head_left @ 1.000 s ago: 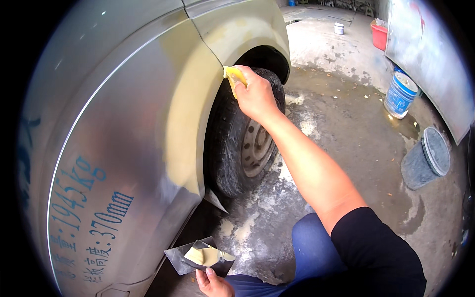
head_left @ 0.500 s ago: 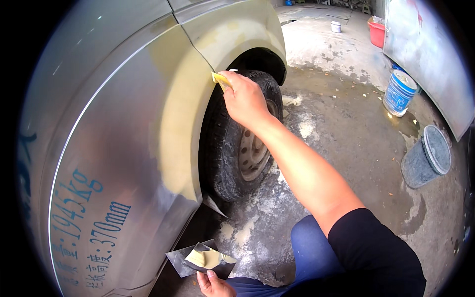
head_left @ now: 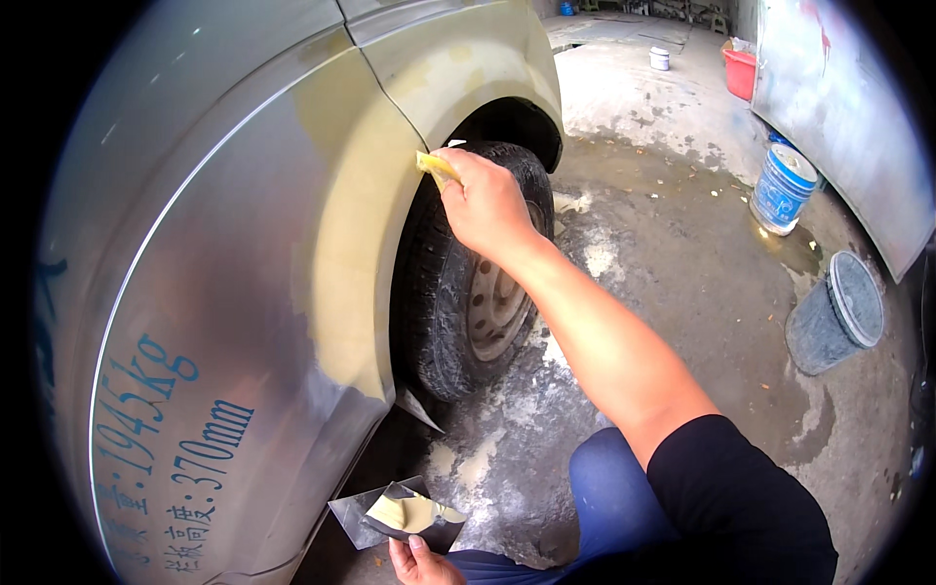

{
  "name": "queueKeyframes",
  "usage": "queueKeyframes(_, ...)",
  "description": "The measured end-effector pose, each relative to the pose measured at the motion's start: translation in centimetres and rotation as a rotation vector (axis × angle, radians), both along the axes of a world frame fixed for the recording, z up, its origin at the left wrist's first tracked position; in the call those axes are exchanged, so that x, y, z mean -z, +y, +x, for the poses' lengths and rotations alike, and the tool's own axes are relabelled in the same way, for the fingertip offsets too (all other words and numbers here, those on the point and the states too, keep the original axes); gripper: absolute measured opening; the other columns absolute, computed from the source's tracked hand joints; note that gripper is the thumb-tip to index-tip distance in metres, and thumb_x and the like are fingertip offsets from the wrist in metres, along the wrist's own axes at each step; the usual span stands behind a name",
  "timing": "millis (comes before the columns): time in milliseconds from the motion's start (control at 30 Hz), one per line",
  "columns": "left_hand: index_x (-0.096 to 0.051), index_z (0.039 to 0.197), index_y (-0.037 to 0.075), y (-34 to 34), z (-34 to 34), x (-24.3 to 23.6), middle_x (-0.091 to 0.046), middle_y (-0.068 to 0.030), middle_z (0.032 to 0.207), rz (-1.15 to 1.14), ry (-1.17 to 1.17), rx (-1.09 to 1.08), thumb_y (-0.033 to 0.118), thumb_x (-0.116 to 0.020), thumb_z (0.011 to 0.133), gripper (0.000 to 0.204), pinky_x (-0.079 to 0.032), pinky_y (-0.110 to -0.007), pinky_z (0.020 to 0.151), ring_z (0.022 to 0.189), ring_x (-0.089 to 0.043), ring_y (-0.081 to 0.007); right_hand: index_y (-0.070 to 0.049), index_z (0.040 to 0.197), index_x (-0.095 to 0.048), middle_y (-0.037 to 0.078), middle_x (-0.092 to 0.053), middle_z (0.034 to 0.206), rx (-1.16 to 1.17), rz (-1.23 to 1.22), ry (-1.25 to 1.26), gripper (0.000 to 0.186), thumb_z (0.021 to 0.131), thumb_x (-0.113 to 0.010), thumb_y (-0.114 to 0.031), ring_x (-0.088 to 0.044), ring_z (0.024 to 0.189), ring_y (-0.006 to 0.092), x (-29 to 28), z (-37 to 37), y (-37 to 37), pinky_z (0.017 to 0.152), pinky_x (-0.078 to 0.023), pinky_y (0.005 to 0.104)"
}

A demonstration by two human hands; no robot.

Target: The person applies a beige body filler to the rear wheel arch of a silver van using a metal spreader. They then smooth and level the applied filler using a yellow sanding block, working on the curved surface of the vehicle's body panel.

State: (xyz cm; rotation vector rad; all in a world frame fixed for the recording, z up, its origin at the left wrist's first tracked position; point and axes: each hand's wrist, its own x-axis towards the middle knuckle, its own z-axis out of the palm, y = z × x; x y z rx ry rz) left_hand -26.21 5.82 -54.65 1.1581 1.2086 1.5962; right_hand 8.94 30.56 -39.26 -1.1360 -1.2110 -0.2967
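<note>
My right hand (head_left: 487, 207) is closed on a small yellow putty spreader (head_left: 436, 167), its edge at the rim of the wheel arch by the panel seam. Pale yellow filler (head_left: 353, 244) covers a broad band along that arch on the silver vehicle body (head_left: 234, 253). Low in front of me, my left hand (head_left: 425, 564) grips a putty board (head_left: 356, 525), thumb on top. A mound of cream putty (head_left: 414, 509) lies on the board's dark part. The grip of the right fingers is partly hidden behind the hand.
Just beyond the arch stands the wheel (head_left: 487, 302) with its black tyre. On the right are a grey bucket (head_left: 829, 317), a blue-and-white pail (head_left: 782, 190) and a leaning metal panel (head_left: 848, 117). Farther back sit a red bin (head_left: 740, 74) and a small white tub (head_left: 660, 59).
The right hand and yellow spreader have shifted very slightly downward along the arch rim. The left hand still holds the board, almost unmoved. The view has tilted a little.
</note>
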Motion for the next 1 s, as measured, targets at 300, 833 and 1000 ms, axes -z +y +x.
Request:
queueKeyframes(300, -0.047, 0.134, -0.006, 0.3, -0.7, 0.8, -0.058, -0.0146, 0.129, -0.004, -0.01, 0.005, 0.01, -0.057, 0.095, 0.044, -0.037, -0.035, 0.106, 0.12, -0.053, -0.0214, -0.001, 0.115, -0.063, 0.02, -0.066, 0.105, -0.005, -0.06, 0.0, 0.033, 0.083, -0.053, 0.001, -0.064, 0.098, 0.0366, -0.6, 0.1, -0.4, 0.087, -0.052, 0.04)
queueKeyframes(833, -0.046, 0.135, -0.008, 0.7, -1.5, 1.8, -0.055, -0.0152, 0.131, -0.057, -0.002, 0.013, 0.01, -0.055, 0.095, 0.045, -0.036, -0.035, 0.107, 0.121, -0.052, -0.0214, -0.004, 0.112, -0.066, 0.011, -0.067, 0.103, 0.011, 0.003, -0.26, 0.035, 0.08, -0.055, 0.003, -0.062, 0.093, 0.0313, 0.9, -2.9, -1.5, 0.081, -0.053, 0.0406)
queueKeyframes(1000, -0.046, 0.134, -0.009, 0.5, -1.9, 1.6, -0.055, -0.0155, 0.131, -0.073, 0.036, -0.004, 0.01, -0.055, 0.096, 0.044, -0.036, -0.034, 0.106, 0.12, -0.052, -0.0211, -0.005, 0.115, -0.065, 0.01, -0.067, 0.105, 0.007, -0.02, -0.338, 0.037, 0.08, -0.056, 0.003, -0.061, 0.093, 0.0306, 2.1, -4.8, -2.5, 0.08, -0.054, 0.0394)
